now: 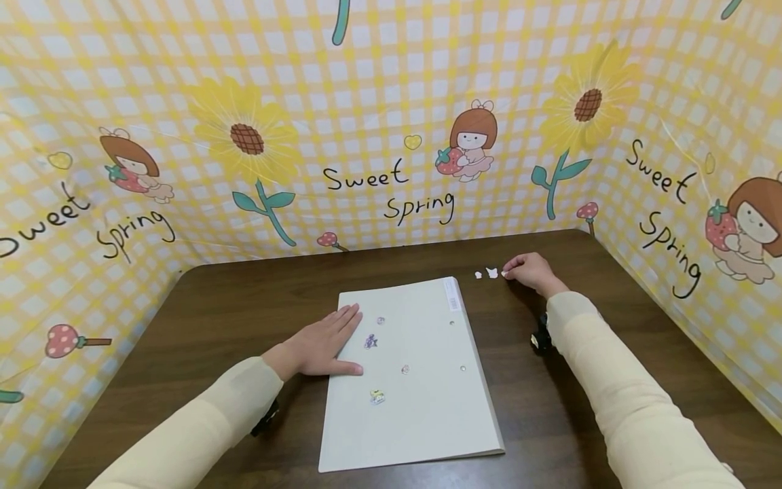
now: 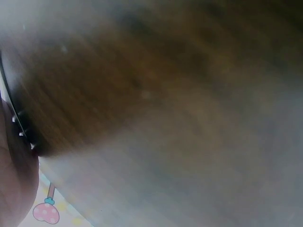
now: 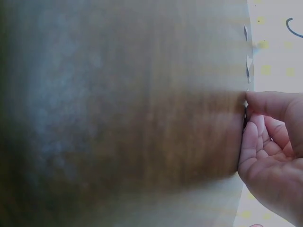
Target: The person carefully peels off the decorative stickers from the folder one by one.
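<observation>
A pale cover like that of a folder or booklet (image 1: 427, 421) lies on the brown table. My left hand (image 1: 320, 343) rests on its left edge, fingers straight and thumb spread. Several small stickers sit on the cover, among them a purple one (image 1: 370, 341) and a yellow one (image 1: 377, 397). Beyond the cover's far right corner, my right hand (image 1: 531, 272) pinches a small white cutout piece (image 1: 504, 274) between thumb and finger at the table surface. Two more white cutouts, a larger one (image 1: 491, 273) and a smaller one (image 1: 478, 275), lie to its left. Only the left hand's edge (image 2: 16, 184) shows in the left wrist view.
Down the cover's right side are a label (image 1: 451, 295) and two small round spots. A yellow checked cloth (image 1: 366, 102) with printed flowers and figures stands around the back and sides of the brown table (image 1: 256, 292). Dark wrist cameras (image 1: 540, 336) sit under both sleeves.
</observation>
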Demonstrator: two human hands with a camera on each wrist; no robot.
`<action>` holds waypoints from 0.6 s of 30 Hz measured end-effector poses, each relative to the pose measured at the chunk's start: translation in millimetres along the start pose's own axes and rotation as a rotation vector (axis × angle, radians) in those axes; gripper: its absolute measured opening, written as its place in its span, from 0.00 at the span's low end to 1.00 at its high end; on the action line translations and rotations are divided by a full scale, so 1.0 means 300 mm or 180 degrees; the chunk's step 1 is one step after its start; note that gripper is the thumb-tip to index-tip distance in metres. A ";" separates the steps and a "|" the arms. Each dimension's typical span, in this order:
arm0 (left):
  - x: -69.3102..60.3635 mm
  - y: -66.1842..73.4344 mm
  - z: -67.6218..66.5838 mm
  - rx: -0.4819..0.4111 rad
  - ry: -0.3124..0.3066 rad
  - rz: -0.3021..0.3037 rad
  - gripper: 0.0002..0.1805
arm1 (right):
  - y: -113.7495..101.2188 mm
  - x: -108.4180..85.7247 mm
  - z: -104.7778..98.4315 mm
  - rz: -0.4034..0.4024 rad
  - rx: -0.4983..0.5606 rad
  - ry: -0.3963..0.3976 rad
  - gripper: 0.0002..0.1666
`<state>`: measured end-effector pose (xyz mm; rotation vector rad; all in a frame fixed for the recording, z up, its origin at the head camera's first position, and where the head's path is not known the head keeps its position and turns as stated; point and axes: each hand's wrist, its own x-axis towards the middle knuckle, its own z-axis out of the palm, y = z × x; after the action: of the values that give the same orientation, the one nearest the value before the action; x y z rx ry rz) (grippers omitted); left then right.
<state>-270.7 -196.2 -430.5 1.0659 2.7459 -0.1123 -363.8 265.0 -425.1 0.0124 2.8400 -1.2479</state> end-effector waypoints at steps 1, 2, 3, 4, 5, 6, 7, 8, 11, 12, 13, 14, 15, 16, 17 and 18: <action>0.000 0.000 0.000 0.0002 -0.0003 -0.0001 0.64 | -0.001 -0.002 0.000 -0.0006 0.0000 0.0002 0.11; 0.000 -0.001 0.001 0.0006 -0.0007 -0.0002 0.64 | 0.000 -0.001 0.000 -0.0014 0.0004 0.0011 0.11; 0.001 -0.001 0.002 0.0011 -0.0007 -0.0003 0.64 | -0.001 -0.002 0.000 -0.0032 0.0017 0.0012 0.10; 0.000 -0.001 0.002 0.0013 -0.0007 -0.0004 0.64 | -0.001 -0.003 -0.001 -0.0047 0.0034 0.0011 0.09; 0.000 -0.001 0.003 0.0019 -0.0009 -0.0005 0.64 | 0.000 -0.004 -0.002 -0.0059 0.0056 0.0003 0.09; 0.000 -0.001 0.003 0.0020 -0.0012 -0.0007 0.64 | 0.000 -0.007 -0.004 -0.0094 0.0063 0.0009 0.08; 0.000 -0.001 0.003 0.0024 -0.0015 -0.0009 0.64 | -0.001 -0.008 -0.005 -0.0103 0.0082 0.0002 0.07; 0.000 -0.001 0.003 0.0023 -0.0013 -0.0007 0.64 | -0.001 -0.009 -0.006 -0.0105 0.0095 -0.0008 0.07; -0.001 -0.001 0.002 0.0023 -0.0004 -0.0002 0.64 | -0.001 -0.009 -0.005 -0.0076 0.0098 -0.0020 0.08; -0.001 -0.001 0.002 0.0024 0.0002 0.0001 0.64 | -0.002 -0.008 -0.004 -0.0063 0.0092 -0.0014 0.08; -0.001 -0.001 0.002 0.0026 0.0006 0.0006 0.64 | -0.001 -0.007 -0.002 -0.0016 0.0098 -0.0020 0.09; -0.001 -0.001 0.003 0.0029 0.0009 0.0008 0.64 | -0.002 -0.006 0.000 0.0000 0.0081 -0.0017 0.10; 0.000 -0.002 0.003 0.0033 0.0010 0.0007 0.64 | -0.001 -0.005 0.001 0.0007 0.0066 -0.0013 0.11; 0.000 -0.002 0.003 0.0038 0.0011 0.0008 0.64 | 0.000 -0.004 0.002 0.0020 0.0058 -0.0008 0.11; 0.001 -0.003 0.004 0.0046 0.0012 0.0010 0.64 | 0.001 -0.003 0.003 0.0021 0.0050 -0.0006 0.12; 0.002 -0.004 0.004 0.0049 0.0012 0.0010 0.64 | 0.002 -0.003 0.004 0.0025 0.0057 -0.0007 0.12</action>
<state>-271.7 -196.8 -431.9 1.0754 2.7511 -0.1312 -363.0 264.6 -426.3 0.0228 2.8240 -1.2712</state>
